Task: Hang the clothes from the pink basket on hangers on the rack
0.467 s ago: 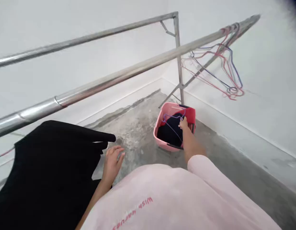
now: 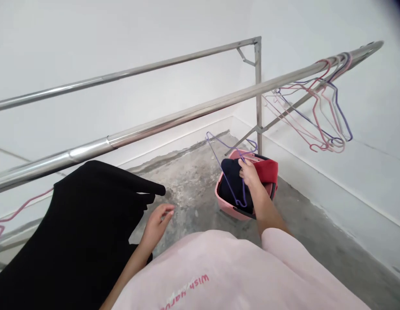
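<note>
A purple wire hanger (image 2: 214,150) is gripped in my right hand (image 2: 249,172), with the fingers closed. It tilts over a pink laundry basket (image 2: 222,202) on the floor. Dark navy cloth (image 2: 230,176) bulges up in the basket right beside that hand; whether the fingers pinch it too, I cannot tell. Red cloth (image 2: 267,172) lies along the basket's right side. My left hand (image 2: 157,226) hovers empty, its fingers slightly bent and thumb apart. Just left of it a black garment (image 2: 86,232) hangs from the rack.
A metal drying rack with a front rail (image 2: 187,113) and a back rail (image 2: 138,69) crosses the view. Several wire hangers (image 2: 316,107) hang at its right end. A pink hanger (image 2: 25,204) shows at the left. White walls (image 2: 348,185) meet the concrete floor (image 2: 190,185) behind the basket.
My right hand has raised the purple hanger, which now stands higher and reaches further left out of the basket. The navy cloth bulges higher. The view has shifted; my left hand stays near the black garment.
</note>
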### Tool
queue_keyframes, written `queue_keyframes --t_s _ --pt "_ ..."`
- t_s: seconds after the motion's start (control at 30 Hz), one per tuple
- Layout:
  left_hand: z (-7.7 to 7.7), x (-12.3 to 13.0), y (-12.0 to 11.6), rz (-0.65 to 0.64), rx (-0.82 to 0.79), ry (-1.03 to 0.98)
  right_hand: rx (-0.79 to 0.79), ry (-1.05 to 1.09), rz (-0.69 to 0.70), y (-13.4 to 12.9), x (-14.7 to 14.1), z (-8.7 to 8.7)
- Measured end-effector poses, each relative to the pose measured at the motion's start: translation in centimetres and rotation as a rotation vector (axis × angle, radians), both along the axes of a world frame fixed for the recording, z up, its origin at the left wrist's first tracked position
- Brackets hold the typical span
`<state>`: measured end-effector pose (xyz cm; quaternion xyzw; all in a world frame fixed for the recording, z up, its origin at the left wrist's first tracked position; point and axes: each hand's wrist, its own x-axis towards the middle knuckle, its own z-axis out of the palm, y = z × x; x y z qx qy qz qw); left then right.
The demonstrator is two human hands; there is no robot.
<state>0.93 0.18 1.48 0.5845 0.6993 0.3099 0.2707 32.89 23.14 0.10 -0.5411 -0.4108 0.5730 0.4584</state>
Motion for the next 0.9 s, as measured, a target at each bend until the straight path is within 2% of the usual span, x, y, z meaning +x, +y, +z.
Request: queue_keyframes --t_s 0.1,0.2,0.27,0.37,0.47,0.5,0.57,0.6,0.63,0.67,0.7,0.77,0.83,0.9 --pt "1.9 3.3 3.1 -0.107 0.099 -0.144 0.085 0.184 0.131 -3.4 -3.9 4.0" --pt "3.5 6.5 5.2 -0.262 0.28 -0.272 0.295 0.319 0.283 -9.0 -7.2 7.9" --pt "4.2 8.0 5.3 -0.322 0.37 -0.268 0.45 0.261 0.349 -12.5 -8.2 9.7" --pt "4.6 9.0 3.4 -0.334 0.463 -0.344 0.595 0.163 0.432 -15.9 -8.5 10.7" --pt "4.4 7.8 0.5 -0.224 0.612 -0.488 0.611 0.144 0.44 -17.4 -8.4 10.3" --pt "4.2 6.9 -0.3 -0.13 0.703 -0.526 0.595 0.157 0.417 -17.8 -8.3 10.1" --pt "3.1 4.8 -1.3 0.142 0.836 -0.544 0.538 0.211 0.35 -18.5 -8.1 9.8" --pt "2.2 3.9 -1.4 0.266 0.813 -0.518 0.506 0.244 0.312 -18.9 -8.0 9.8" --pt "1.1 3.2 -1.3 0.343 0.717 -0.478 0.478 0.277 0.276 -19.4 -7.8 10.0" --pt "0.0 2.8 -1.0 0.338 0.559 -0.429 0.454 0.308 0.24 -19.9 -7.6 10.1" --pt "-1.1 2.9 -0.6 0.249 0.398 -0.389 0.435 0.337 0.209 -20.4 -7.4 10.4" --pt "-2.8 4.3 0.5 0.023 0.249 -0.379 0.403 0.383 0.163 -21.5 -7.0 10.8" --pt "-3.2 7.0 1.4 -0.247 0.281 -0.384 0.377 0.401 0.135 -22.4 -6.3 10.9" --pt "-2.3 10.2 1.7 -0.472 0.414 -0.386 0.346 0.395 0.106 -23.0 -5.3 10.9"
